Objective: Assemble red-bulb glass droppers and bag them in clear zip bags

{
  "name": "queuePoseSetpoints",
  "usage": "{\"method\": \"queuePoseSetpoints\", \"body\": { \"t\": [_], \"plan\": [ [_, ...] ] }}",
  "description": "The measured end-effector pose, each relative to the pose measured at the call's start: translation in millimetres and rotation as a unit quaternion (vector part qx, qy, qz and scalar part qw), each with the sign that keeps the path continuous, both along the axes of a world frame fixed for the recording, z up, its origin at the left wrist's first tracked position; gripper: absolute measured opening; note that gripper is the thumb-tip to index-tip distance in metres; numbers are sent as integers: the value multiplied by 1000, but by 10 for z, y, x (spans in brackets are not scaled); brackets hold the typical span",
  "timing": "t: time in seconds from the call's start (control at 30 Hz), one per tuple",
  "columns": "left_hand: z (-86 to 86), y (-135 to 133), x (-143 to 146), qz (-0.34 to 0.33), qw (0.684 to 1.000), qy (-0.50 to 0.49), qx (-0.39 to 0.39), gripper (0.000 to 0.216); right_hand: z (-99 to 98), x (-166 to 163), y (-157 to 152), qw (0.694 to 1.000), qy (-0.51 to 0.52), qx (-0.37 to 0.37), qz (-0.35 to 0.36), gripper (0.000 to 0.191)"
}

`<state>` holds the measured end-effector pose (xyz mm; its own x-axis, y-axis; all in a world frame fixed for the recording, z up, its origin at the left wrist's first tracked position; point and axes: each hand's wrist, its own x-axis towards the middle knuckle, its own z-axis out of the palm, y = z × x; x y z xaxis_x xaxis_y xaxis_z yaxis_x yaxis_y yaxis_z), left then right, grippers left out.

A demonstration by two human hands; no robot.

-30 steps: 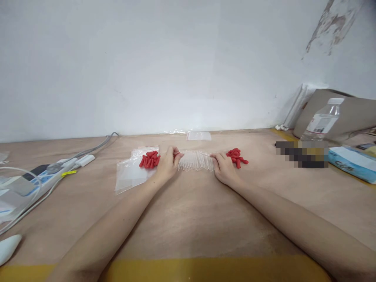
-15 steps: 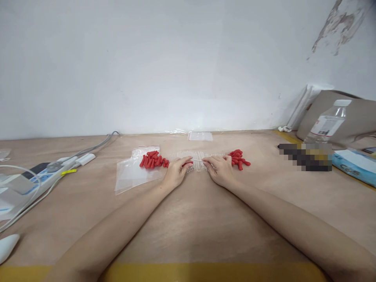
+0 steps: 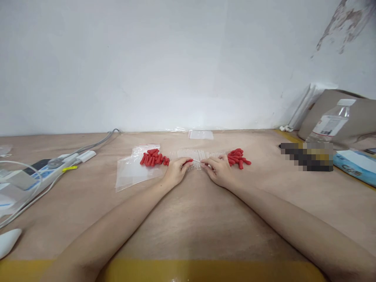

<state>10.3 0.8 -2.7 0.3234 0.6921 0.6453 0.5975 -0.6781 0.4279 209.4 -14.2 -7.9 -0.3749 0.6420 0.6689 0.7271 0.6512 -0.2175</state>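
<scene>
My left hand (image 3: 176, 172) pinches a small red cap (image 3: 189, 161) at its fingertips. My right hand (image 3: 219, 171) pinches a thin clear tube (image 3: 200, 161), whose end meets the red cap between the two hands. Behind the hands lies a row of several clear tubes (image 3: 202, 154) on the wooden table (image 3: 188, 219). A pile of red caps (image 3: 154, 158) lies left of my left hand, partly on a clear zip bag (image 3: 131, 172). A second pile of red caps (image 3: 237, 156) lies just right of my right hand.
A power strip with grey cables (image 3: 55, 168) lies at the left. A small clear bag (image 3: 201, 134) sits by the wall. At the right stand a water bottle (image 3: 331, 123), a cardboard sheet (image 3: 337, 111) and a blue packet (image 3: 355, 166). A white object (image 3: 8, 241) is near left.
Both hands have come together from the ends of the tube row. My left hand picked up a red cap and my right hand a tube, and the two now meet.
</scene>
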Motion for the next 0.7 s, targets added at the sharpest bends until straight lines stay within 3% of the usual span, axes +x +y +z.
{"method": "queuePoseSetpoints", "body": {
  "t": [0.3, 0.7],
  "plan": [
    [-4, 7, -48, -73, 997, 22, 9, 16, -31, 74, 71, 998, -6, 18, 53, 19],
    [-3, -16, -65, -127, 986, 110, 10, 21, 33, 192, 134, 990, -89, 42, 98, 21]
  ]
}}
